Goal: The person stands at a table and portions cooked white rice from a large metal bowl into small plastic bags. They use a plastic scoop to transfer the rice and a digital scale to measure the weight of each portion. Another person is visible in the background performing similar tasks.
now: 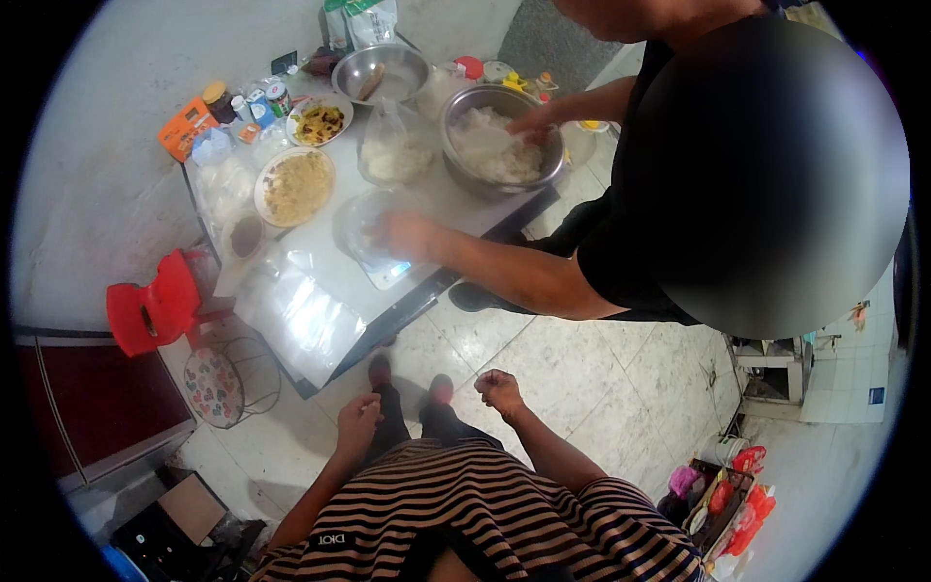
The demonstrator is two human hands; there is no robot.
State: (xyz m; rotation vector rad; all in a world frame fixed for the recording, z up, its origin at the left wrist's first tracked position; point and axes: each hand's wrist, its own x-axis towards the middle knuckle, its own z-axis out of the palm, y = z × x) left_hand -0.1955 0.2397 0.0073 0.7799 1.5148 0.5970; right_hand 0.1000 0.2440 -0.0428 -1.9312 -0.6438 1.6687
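My left hand [358,418] hangs in front of my body with its fingers curled in; a tiny pale spot shows at the fingertips, too small to identify. My right hand [500,389] is held over the floor in a loose fist, and I see nothing in it. Nearest to them is a stack of clear plastic bags [298,316] on the near corner of the white table [342,251]. Across the table's right edge, a co-worker's blurred hand [407,234] is at a plastic bag on a digital scale [389,275].
The co-worker's other hand reaches into a steel pot [502,182] of whitish food. A knotted bag [396,156], a steel basin [407,69] and two plates of food [297,185] stand around. A red chair [156,302] and a round stool [212,385] are at left.
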